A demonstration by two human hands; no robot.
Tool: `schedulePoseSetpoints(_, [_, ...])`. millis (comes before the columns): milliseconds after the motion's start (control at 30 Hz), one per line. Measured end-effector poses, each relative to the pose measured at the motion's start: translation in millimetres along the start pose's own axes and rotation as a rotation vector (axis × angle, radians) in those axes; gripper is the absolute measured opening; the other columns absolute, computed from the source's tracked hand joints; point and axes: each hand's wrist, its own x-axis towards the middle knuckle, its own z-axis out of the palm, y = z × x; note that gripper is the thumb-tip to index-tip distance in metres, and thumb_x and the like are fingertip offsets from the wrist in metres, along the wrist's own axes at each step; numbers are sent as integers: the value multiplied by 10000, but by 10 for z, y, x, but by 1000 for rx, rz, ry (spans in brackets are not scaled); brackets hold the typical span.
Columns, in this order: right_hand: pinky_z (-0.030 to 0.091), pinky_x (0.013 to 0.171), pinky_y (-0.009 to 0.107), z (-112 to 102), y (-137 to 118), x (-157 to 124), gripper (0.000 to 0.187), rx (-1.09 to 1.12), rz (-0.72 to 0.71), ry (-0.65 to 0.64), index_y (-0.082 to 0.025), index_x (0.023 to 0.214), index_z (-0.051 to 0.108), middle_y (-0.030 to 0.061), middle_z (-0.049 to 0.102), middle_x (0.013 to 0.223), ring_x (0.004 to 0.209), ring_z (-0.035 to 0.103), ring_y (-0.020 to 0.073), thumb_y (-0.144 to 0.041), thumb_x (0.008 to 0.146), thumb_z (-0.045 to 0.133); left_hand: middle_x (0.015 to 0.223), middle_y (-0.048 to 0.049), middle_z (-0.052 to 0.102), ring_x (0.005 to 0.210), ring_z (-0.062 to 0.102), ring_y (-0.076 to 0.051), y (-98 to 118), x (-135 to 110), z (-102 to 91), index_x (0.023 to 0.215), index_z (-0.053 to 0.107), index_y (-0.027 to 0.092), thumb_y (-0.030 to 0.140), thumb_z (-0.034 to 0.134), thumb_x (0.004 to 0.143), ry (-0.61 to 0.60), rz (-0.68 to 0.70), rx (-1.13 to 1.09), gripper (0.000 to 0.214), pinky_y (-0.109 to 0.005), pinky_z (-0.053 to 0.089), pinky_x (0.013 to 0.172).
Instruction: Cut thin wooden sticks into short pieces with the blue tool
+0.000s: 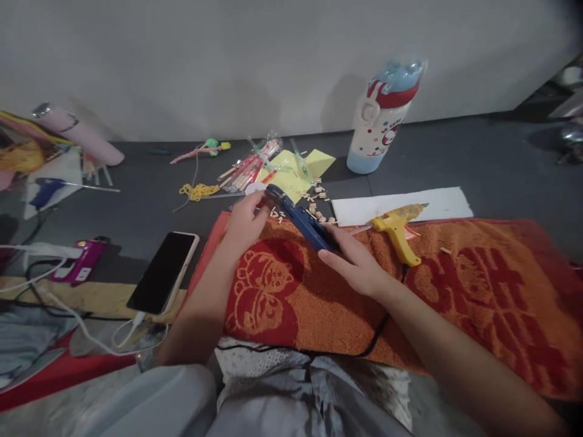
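Note:
My right hand [355, 258] is closed round the handle end of a dark blue hand tool [304, 223] with a metal head, perhaps a cutter. It is held slantwise above the orange and red towel [337, 309]. My left hand [249, 217] is at the metal head, its fingers bent and close together; what is between them, if anything, is too small to make out. Just beyond the tool lie several small pale wooden bits [316, 209]. To the right of my right hand a yellow glue gun [398, 229] rests partly on the towel and partly on a white board [441, 205].
Sticks in clear wrapping [250, 170] and yellow paper [291, 173] lie behind the tool. A cartoon bottle [373, 133] stands by the wall. At left are a black-screened phone [164, 272], a purple power strip [84, 261], a blue glue gun [48, 191] and a pink flask [84, 136].

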Motion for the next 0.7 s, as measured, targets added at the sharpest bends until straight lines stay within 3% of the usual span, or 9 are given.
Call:
schedulePoseSetpoints(133, [408,1053,516,-26,24,-5,580,24,-26,-57,-213,1375,446,126,555,1379,1257,526,321,-545,901,479,849,-54,711,750,636,-171,-36,28,-24,905,669,131,394,615,784,-149,-89,-298,295,-279,505,712])
schedulePoseSetpoints(267, [409,1058,502,-57,32,-4,576,44,-46,-84,-230,1400,435,104,543,1401,1266,522,312,-533,911,469,796,-56,707,655,634,-150,-62,58,-15,870,678,136,431,747,655,-156,-150,-553,371,-263,524,600])
schedulePoseSetpoints(567, [419,1049,499,-113,-16,22,562,45,-110,-167,-226,1407,431,108,561,1382,1257,528,315,-508,921,458,621,-37,671,532,623,-145,-133,59,-35,750,668,147,370,799,590,-156,-183,-677,305,-223,449,424])
schedulePoseSetpoints(700, [420,1045,501,-87,8,17,572,22,-79,-111,-227,1400,433,113,555,1385,1250,533,317,-522,911,469,565,-23,646,476,588,-131,-43,53,-8,729,655,142,403,762,620,-141,-193,-608,302,-226,440,424])
